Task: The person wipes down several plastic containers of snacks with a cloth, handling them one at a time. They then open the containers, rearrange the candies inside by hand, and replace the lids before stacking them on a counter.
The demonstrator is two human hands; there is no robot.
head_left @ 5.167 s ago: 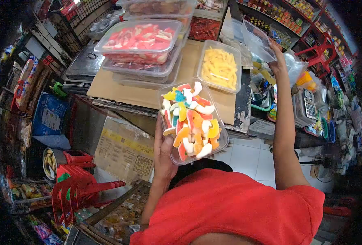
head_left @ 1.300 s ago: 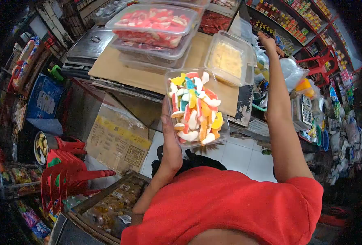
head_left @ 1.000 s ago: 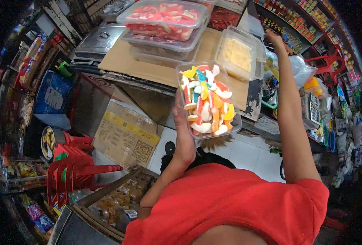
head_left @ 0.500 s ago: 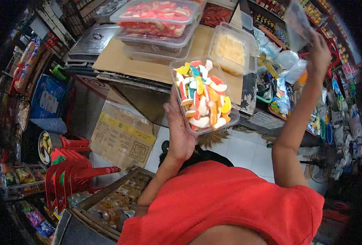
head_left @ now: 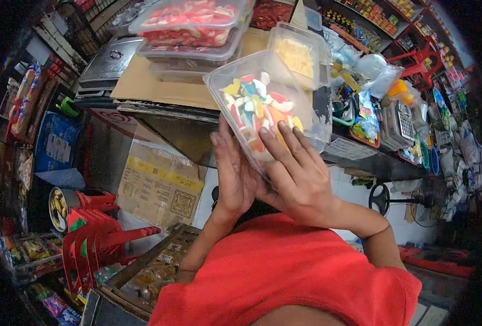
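on my feed i have the left hand (head_left: 234, 176) grasping the candy tub (head_left: 240, 133) by its lower left side, at the centre of the frame. the right hand (head_left: 306, 182) lays outstretched fingers on the clear lid (head_left: 278, 79) over it; i can't tell whether its thumb grips. stacked tubs (head_left: 189, 56) sit upper left on brown cardboard (head_left: 135, 84), a yellow-filled tub (head_left: 323, 68) upper right of centre.

The clear rectangular plastic candy tub (head_left: 238, 73) is before the brown cardboard sheet (head_left: 129, 84), on which stacked clear rectangular plastic boxes (head_left: 189, 37) stand.
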